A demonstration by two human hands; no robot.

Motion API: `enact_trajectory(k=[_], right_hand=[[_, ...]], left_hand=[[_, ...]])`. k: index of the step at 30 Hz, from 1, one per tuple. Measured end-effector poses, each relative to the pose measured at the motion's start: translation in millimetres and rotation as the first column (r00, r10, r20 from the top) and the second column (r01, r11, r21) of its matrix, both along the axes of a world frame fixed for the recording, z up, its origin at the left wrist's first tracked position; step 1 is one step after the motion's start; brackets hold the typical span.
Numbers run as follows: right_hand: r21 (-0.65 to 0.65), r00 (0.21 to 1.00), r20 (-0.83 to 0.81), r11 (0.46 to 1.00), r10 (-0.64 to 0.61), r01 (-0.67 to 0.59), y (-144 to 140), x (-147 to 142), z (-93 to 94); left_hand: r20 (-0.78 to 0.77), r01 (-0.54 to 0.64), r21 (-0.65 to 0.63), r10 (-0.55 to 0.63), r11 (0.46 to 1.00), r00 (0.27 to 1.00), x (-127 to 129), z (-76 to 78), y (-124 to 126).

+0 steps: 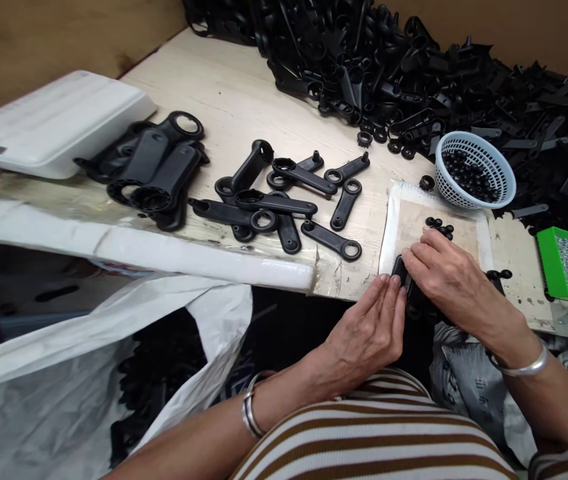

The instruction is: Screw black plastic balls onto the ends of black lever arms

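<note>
My left hand (371, 320) has its fingers closed on a narrow black plastic crank handle (400, 268) at the table's front edge. Only a short length of the handle shows between the hands. My right hand (447, 280) is closed against the far end of that piece, fingertips pinched; what lies inside them is hidden. Just beyond the right fingers, small round black knobs (441, 228) rest on a white-bordered work mat (409, 213). More black knobs (499, 274) are to the right of my right hand.
Loose black crank handles (277, 203) lie left of the mat, with larger black parts (157, 167) by a white box (59, 123). A light blue basket (507, 170) holds knobs; a green tray (549, 260) holds small metal pieces. Black parts (389, 80) are heaped behind.
</note>
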State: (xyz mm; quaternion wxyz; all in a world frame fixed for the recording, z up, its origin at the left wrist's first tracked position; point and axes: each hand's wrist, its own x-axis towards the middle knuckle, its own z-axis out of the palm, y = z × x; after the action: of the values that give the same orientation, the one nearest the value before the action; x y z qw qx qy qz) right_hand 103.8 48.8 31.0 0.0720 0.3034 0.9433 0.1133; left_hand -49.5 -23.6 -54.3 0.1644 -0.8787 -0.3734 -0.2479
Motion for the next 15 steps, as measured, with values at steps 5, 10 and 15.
enact_trajectory(k=[5,10,15], right_hand=[[-0.050,1.000,-0.013,0.999,-0.020,0.019,3,1,1.7],[-0.155,0.989,-0.145,0.988,-0.037,0.015,9,16,-6.3],[-0.085,0.873,-0.471,0.991,-0.129,0.100,4,45,-5.4]], left_hand=[[0.002,0.007,-0.010,-0.007,1.000,1.000,1,-1.2,0],[0.028,0.015,0.011,-0.016,1.000,0.999,2,-3.7,0],[0.013,0.001,0.018,-0.001,1.000,1.000,0,-7.2,-1]])
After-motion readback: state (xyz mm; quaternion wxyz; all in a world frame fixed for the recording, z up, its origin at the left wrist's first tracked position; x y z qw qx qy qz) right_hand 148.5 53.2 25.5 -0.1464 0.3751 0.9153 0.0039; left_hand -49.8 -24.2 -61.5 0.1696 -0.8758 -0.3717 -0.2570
